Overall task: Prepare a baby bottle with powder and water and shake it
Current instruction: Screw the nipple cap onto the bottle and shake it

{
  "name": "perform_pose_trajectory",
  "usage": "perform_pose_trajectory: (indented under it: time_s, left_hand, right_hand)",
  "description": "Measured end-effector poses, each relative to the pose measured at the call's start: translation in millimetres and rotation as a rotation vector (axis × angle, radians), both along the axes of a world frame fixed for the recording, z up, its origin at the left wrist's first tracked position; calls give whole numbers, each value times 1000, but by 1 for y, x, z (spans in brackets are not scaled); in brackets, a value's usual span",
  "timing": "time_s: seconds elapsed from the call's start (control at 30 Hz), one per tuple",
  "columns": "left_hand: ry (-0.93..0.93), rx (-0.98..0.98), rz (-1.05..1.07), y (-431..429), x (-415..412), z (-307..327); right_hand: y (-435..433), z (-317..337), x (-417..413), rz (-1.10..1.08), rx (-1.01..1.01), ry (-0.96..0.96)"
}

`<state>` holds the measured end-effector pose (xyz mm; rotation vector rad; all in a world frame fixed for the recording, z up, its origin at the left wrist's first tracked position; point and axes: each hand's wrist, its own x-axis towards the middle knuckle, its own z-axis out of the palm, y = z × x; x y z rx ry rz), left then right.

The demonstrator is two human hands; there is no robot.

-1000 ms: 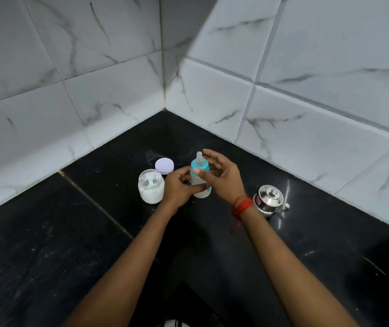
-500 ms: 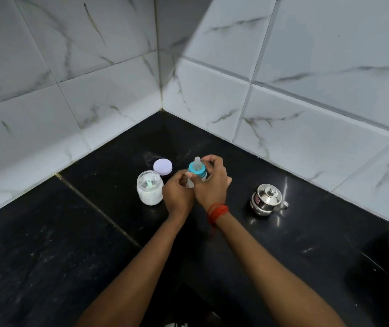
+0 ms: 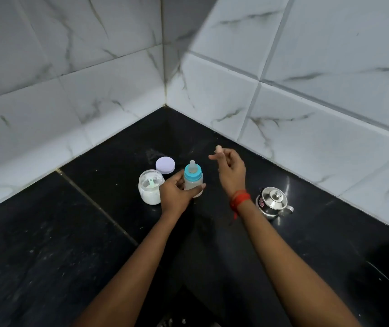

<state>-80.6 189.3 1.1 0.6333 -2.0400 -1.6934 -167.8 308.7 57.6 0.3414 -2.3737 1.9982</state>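
Since the earlier frame, the right hand [image 3: 232,171] has lifted off the blue collar of the baby bottle [image 3: 193,178] and now hangs just right of it, apart from it, fingers loosely curled and holding nothing that can be made out. All items sit on the black countertop [image 3: 59,244] toward its back corner, where the two tiled walls meet. Leftmost is the powder jar [image 3: 150,186], open, with a pale scoop lying in the white powder. Its lilac lid [image 3: 165,164] lies flat just behind it, set aside to keep the jar mouth accessible. Next, the left hand [image 3: 177,194] grips the lower body of the bottle, fingers and thumb wrapped round it, which holds the bottle upright and steady. The collar and teat are fitted on the bottle. Its contents cannot be told through the translucent wall. Right of the right hand, near the right-hand wall, stands a lidded steel pot [image 3: 274,202], well clear of both hands. Judged from the fitted collar and the released right hand, closing is complete and shaking is the remaining step.
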Motion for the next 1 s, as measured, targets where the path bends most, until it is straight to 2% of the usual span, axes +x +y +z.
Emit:
perform_pose_trajectory:
  time_s: [0.17, 0.23, 0.4, 0.5, 0.57, 0.63, 0.73, 0.8, 0.87, 1.0]
  left_hand:
    - [-56, 32, 72, -10, 13, -8]
    - [-56, 26, 58, -10, 19, -5]
    - [-34, -29, 62, -7, 30, -1]
    - [-47, -52, 70, -8, 35, -4]
    - [-57, -70, 81, -9, 37, -6]
    - [-68, -76, 86, -9, 37, -8]
    - [-67, -93, 87, -9, 37, -7]
    - [-61, -104, 79, -9, 35, -4]
    - [-49, -110, 64, -9, 33, -2]
    - [11, -148, -15, -4, 29, 4]
  right_hand:
    - [-20, -22, -66, 360, 692, -20]
    - [-37, -37, -74, 482, 907, -29]
    - [-60, -95, -75, 551, 1142, -9]
    - [-57, -106, -73, 478, 1083, 20]
    - [-51, -91, -73, 411, 848, -60]
    - [-39, -64, -73, 414, 522, -132]
    - [-16, -12, -68, 645, 207, -132]
    - [2, 23, -61, 829, 184, -62]
    - [15, 44, -54, 947, 264, 50]
    - [28, 51, -43, 976, 449, 242]
